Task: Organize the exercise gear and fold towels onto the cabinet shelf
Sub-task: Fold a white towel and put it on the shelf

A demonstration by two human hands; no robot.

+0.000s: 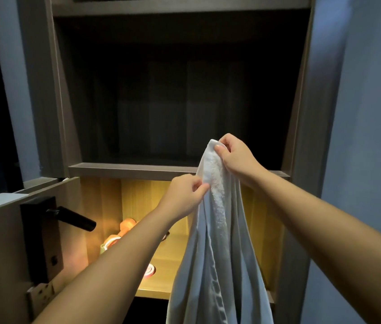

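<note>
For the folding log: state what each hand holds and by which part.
Both hold the white towel. The right hand pinches its bunched top end. The left hand pinches an edge just below, and the rest hangs down.

Towel [217,253] runs off bottom edge; left forearm [114,258] partly hides orange gear [127,224]

The room was dim and bluish. Warm yellow light glowed only inside the lower cabinet compartment [138,202], and the white towel [217,230] showed pale against it. The upper compartment [173,101] lay in deep shadow. Wide-angle distortion slanted the cabinet sides [301,113], and fine detail looked soft.
</note>
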